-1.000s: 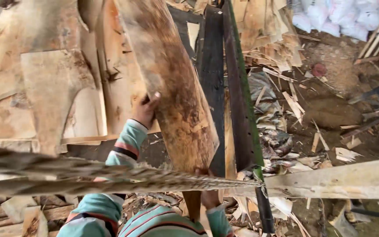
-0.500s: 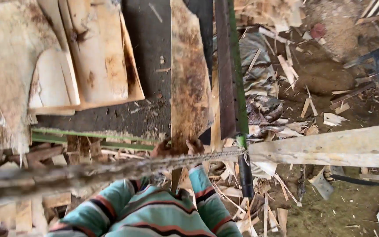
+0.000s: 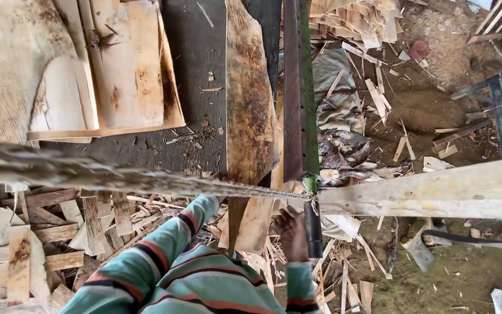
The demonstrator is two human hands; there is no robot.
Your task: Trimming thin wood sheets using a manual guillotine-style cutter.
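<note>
We see a dark workbench (image 3: 196, 70) at far centre, and on it a long bark-edged slab (image 3: 250, 104) reaching near toward us. Our right hand (image 3: 293, 232) presses flat against its lower right end, fingers together. Our left hand is hidden behind the rope (image 3: 117, 174); we cannot tell its fingers.

Soft, even daylight fills the scene, bright without harsh sun. Shadows are faint and diffuse, gathering only under the dark metal table (image 3: 193, 70) and among the wood scraps (image 3: 47, 232) near left. The pale beam (image 3: 437, 189) at right and the light boards (image 3: 123, 64) far left look slightly washed out, but nothing glares. The rope (image 3: 88, 171) crossing close to the lens is thick and out of focus at left, sharpening toward the middle. Lines splay outward at the edges from wide-angle distortion. The ground at right is fairly crisp.
</note>
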